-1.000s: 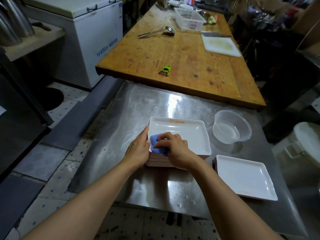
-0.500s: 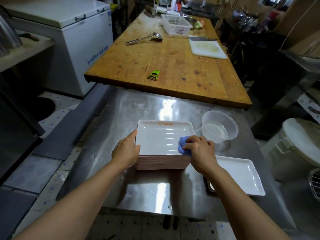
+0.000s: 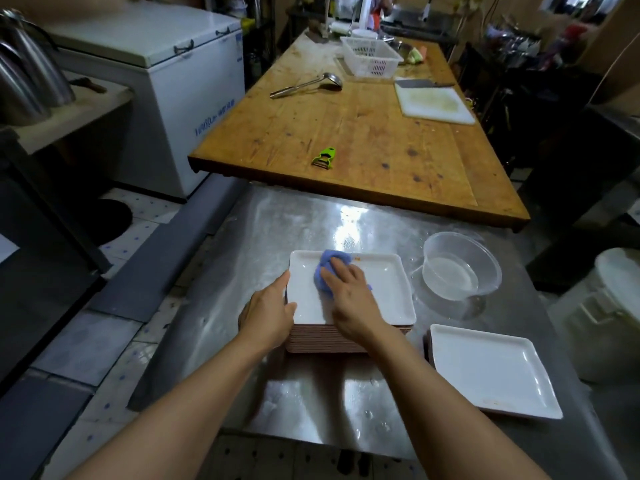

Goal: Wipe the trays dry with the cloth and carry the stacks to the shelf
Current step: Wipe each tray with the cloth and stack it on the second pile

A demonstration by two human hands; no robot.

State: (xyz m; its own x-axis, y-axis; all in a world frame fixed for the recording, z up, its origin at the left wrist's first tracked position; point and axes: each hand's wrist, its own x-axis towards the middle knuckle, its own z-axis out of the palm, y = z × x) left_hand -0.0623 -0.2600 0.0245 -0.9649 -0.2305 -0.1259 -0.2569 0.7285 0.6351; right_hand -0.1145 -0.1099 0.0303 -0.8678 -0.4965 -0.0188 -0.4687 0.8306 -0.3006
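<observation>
Trays (image 3: 391, 292) form two stacks; one cloth (image 3: 325, 271) lies on top.

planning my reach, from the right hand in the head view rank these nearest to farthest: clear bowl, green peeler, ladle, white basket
Measured from the right hand pressing the blue cloth:
1. clear bowl, to its right on the steel table
2. green peeler, near edge of the wooden table
3. ladle, mid wooden table
4. white basket, far end
</observation>
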